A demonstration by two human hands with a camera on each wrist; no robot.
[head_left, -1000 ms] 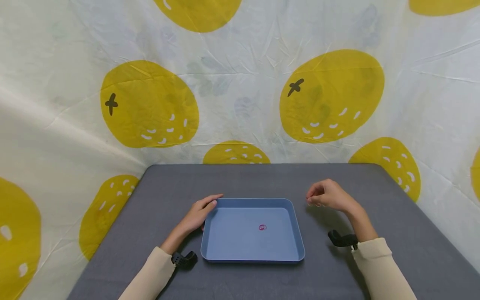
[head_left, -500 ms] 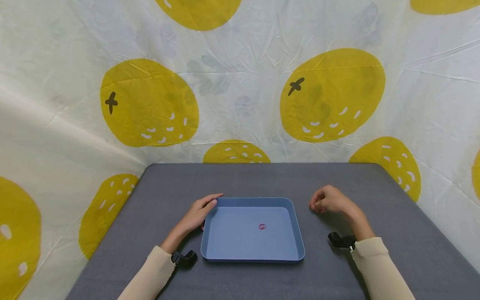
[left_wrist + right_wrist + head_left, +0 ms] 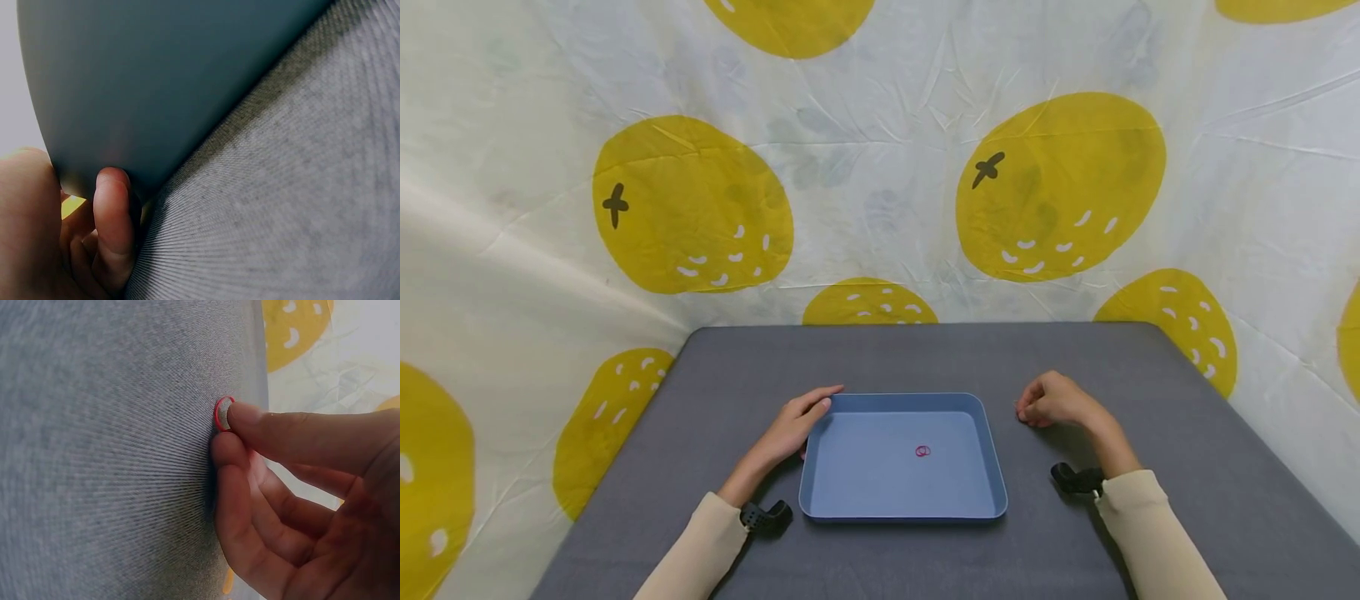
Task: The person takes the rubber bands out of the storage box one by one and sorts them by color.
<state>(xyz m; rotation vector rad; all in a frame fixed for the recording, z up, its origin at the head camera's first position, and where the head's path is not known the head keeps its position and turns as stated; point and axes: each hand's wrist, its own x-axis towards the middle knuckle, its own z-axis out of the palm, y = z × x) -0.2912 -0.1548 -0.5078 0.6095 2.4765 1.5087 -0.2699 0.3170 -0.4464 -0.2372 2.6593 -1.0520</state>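
Note:
A shallow blue tray (image 3: 865,492) lies on the grey table in the head view. Thin red rubber bands (image 3: 919,451), seemingly overlapping loops, rest on its floor right of centre. My left hand (image 3: 792,425) holds the tray's far left corner, thumb on the rim; in the left wrist view a fingertip (image 3: 113,181) touches its outer wall. To the right of the tray, my right hand (image 3: 1052,402) is low at the tabletop. Between its thumb and forefinger it pinches a small red rubber band (image 3: 216,415), which touches or nearly touches the cloth.
Grey ribbed cloth (image 3: 910,562) covers the table. Behind and beside it hangs a white curtain (image 3: 880,100) with large yellow fruit prints. Black wrist cameras (image 3: 766,518) sit on both wrists, below cream sleeves.
My right hand has come down to the tabletop and its fingertips have closed together, then stayed there. The left hand and the tray keep their place; the head view has shifted slightly.

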